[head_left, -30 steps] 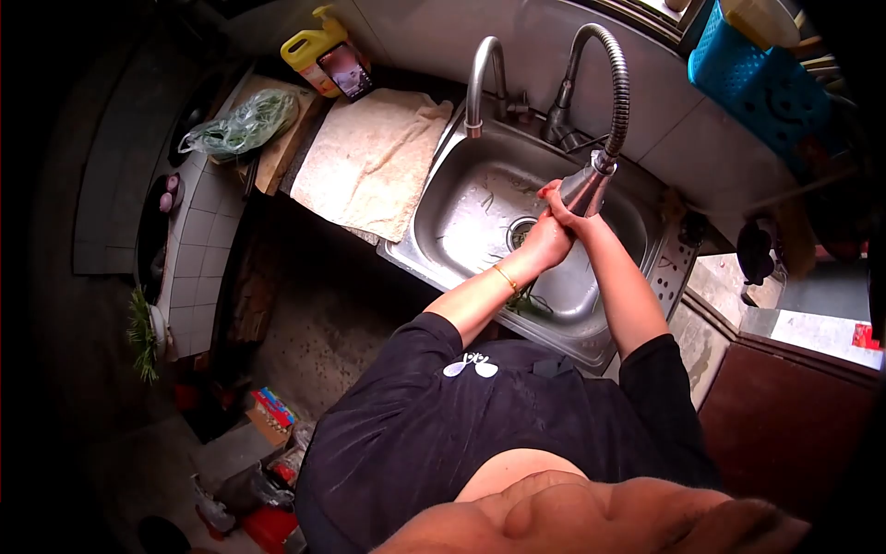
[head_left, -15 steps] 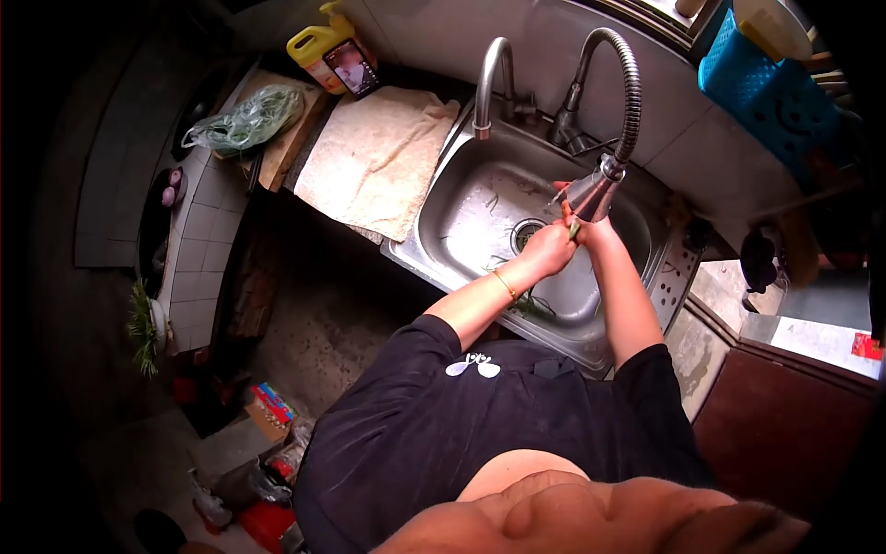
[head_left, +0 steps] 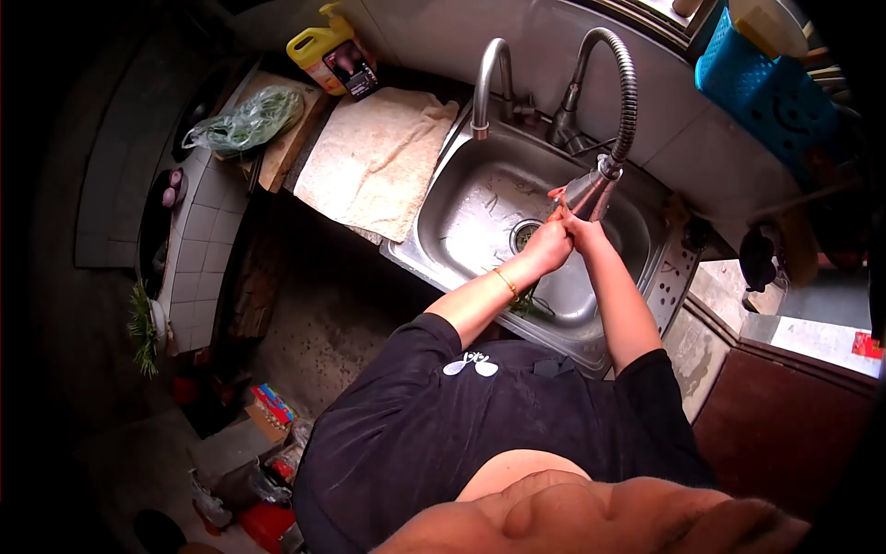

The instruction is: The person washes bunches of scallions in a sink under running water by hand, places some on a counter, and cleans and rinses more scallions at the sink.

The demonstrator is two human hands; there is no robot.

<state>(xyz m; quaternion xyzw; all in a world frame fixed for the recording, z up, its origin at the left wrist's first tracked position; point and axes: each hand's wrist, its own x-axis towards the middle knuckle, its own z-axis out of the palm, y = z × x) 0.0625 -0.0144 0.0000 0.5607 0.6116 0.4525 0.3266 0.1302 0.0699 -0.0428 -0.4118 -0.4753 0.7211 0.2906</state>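
My left hand [head_left: 552,244], with a gold bracelet on its wrist, is closed over the sink [head_left: 452,208] and touches my right hand [head_left: 581,229]. The fingers of my right hand are curled too, partly covered by the spray head [head_left: 589,187] of the spring-neck faucet [head_left: 631,92]. Whatever lies between the hands is hidden. Beneath my left forearm, green leafy stems [head_left: 526,301] rest at the near side of the basin. Small green scraps lie on the basin floor near the drain [head_left: 526,234].
Left of the sink lies a pale cloth [head_left: 374,157]. Behind it stand a yellow jug [head_left: 314,46] and a phone [head_left: 351,69]. A plastic bag of greens [head_left: 249,120] sits farther left. A second faucet [head_left: 489,88] arches over the basin; a blue basket [head_left: 757,92] hangs right.
My hands have drawn closer together under the spray head. A pale green piece that showed between them is now out of sight. The spray head has shifted slightly left.
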